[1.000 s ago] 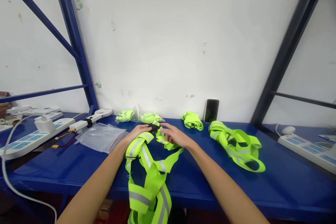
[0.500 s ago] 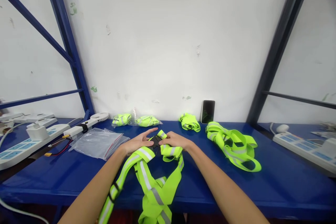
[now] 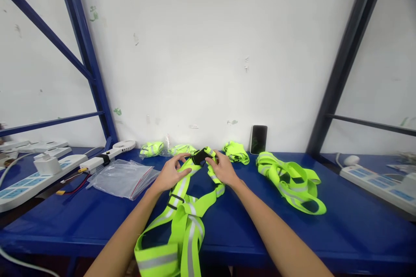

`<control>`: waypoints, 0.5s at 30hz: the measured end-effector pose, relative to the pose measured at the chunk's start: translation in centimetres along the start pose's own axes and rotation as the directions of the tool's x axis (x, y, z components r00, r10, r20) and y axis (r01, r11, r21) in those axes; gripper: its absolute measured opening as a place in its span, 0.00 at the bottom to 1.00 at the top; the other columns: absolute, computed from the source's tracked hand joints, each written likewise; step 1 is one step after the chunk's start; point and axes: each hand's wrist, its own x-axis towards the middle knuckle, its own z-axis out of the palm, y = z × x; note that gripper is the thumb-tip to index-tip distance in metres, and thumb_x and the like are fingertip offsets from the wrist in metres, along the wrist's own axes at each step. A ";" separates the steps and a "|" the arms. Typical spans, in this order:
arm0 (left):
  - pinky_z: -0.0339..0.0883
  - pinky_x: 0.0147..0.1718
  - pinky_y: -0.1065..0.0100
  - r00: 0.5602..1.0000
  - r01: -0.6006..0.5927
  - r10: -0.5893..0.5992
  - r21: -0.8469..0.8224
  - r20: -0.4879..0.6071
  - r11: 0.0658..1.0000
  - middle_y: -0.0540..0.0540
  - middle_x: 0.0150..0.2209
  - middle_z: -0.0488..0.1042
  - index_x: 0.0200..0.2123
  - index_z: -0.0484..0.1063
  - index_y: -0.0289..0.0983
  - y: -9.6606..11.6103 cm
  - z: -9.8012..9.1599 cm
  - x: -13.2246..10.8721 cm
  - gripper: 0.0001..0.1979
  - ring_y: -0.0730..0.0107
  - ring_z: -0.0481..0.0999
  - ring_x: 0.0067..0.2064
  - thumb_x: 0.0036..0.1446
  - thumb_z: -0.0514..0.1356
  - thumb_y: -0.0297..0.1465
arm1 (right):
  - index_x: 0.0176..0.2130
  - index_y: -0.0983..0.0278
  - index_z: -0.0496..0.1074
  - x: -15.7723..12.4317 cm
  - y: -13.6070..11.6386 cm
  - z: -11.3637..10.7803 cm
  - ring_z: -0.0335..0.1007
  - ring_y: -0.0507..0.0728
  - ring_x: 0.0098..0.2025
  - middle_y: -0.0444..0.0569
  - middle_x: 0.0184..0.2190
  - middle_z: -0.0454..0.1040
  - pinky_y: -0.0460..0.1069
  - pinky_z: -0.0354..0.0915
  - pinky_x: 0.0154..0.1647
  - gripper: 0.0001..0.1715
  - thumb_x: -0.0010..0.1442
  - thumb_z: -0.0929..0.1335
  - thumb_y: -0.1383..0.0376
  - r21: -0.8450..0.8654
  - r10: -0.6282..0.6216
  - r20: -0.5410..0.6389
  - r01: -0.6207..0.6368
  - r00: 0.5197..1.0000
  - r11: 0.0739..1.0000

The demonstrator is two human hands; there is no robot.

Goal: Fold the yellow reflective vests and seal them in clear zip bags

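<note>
Left hand [image 3: 170, 174] and right hand [image 3: 223, 169] apart, both curled, either side of black plastic buckle [image 3: 200, 156] on neon-yellow reflective webbing vest [image 3: 186, 225]; clamping cannot tell.

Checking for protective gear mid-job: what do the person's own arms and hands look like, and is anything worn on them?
The left forearm and right forearm are bare, with no sleeve in view. The left hand and right hand are ungloved, and no watch, bracelet, cable or marking shows on either wrist.
</note>
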 end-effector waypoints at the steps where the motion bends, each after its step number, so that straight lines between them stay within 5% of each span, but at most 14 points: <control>1: 0.62 0.31 0.69 1.000 -0.003 0.003 0.018 0.005 1.000 0.47 0.41 0.68 0.56 0.67 0.42 0.1 0.1 -0.1 0.30 0.75 0.61 0.27 0.48 0.64 0.40 | 0.41 0.62 0.72 -0.1 -0.2 0.0 0.64 0.55 0.29 0.46 0.29 0.73 0.47 0.57 0.32 0.17 0.61 0.62 0.55 -0.027 -0.010 -0.033 0.009 0.999 1.000; 6: 0.64 0.42 0.63 0.978 -0.143 0.169 0.195 -0.120 0.970 0.43 0.42 0.66 0.55 0.67 0.41 1.6 0.5 -0.7 0.25 0.63 0.68 0.39 0.52 0.60 0.37 | 0.43 0.60 0.71 -0.4 -1.2 0.9 0.66 0.59 0.35 0.50 0.32 0.72 0.49 0.57 0.37 0.16 0.63 0.61 0.55 -0.075 -0.043 -0.238 0.025 0.970 0.997; 9: 0.64 0.41 0.64 0.964 -0.225 0.241 0.138 -0.114 0.964 0.43 0.39 0.67 0.48 0.71 0.40 3.1 1.1 -1.3 0.18 0.63 0.70 0.40 0.54 0.59 0.36 | 0.45 0.61 0.70 -0.3 -1.0 1.1 0.66 0.60 0.36 0.51 0.32 0.72 0.50 0.58 0.39 0.19 0.63 0.61 0.54 -0.049 0.004 -0.351 -0.023 0.936 0.999; 12: 0.64 0.31 0.68 0.995 -0.099 0.102 -0.218 0.002 0.971 0.47 0.35 0.69 0.49 0.69 0.39 3.8 1.9 -1.3 0.20 0.72 0.69 0.29 0.54 0.60 0.40 | 0.47 0.63 0.70 -0.1 -0.2 0.9 0.63 0.57 0.29 0.47 0.27 0.70 0.49 0.59 0.36 0.22 0.62 0.61 0.52 -0.006 0.088 -0.358 -0.096 0.930 0.995; 15: 0.62 0.26 0.70 0.992 0.127 -0.124 -0.507 0.040 0.853 0.49 0.35 0.68 0.57 0.58 0.42 2.8 2.1 -0.5 0.31 0.73 0.70 0.26 0.52 0.60 0.43 | 0.44 0.64 0.71 0.2 0.7 0.6 0.64 0.56 0.28 0.47 0.27 0.71 0.49 0.61 0.33 0.22 0.59 0.64 0.51 0.170 0.168 -0.326 -0.118 0.930 0.978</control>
